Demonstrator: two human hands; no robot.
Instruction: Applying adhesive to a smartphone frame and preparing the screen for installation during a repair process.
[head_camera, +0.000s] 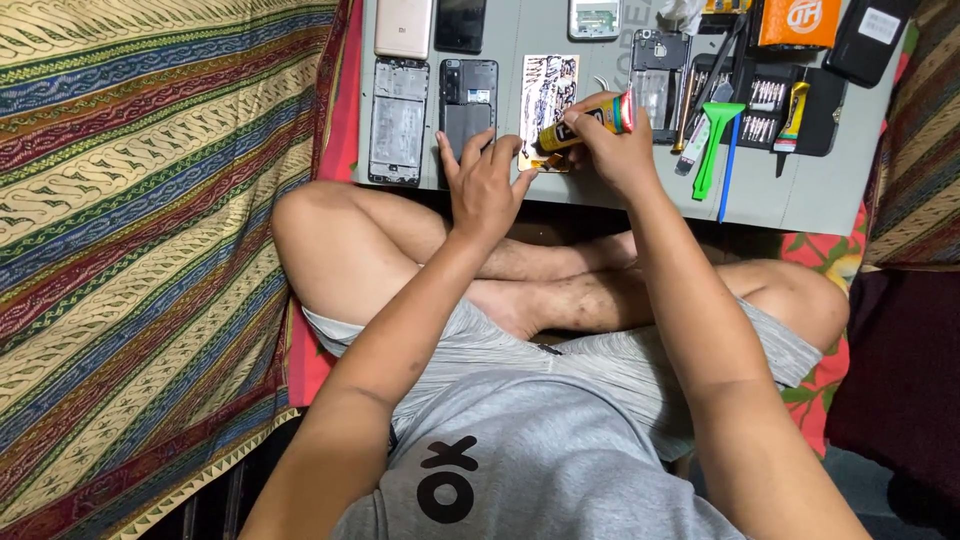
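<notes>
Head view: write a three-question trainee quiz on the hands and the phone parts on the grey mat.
1. True or false: the right hand holds a yellow tube with its nozzle down at the patterned phone panel.
2. What does the left hand rest on?
A. the green pry tool
B. the near edge of the grey mat, beside the panel
C. the gold phone
3. Fill in: the green pry tool lies to the ____ of the right hand.

Key: 1 true; 2 B; 3 right

My yellow glue tube (585, 122) lies slanted, nozzle down on the patterned phone panel's (548, 95) near edge, flat on the desk (800, 190).
</notes>
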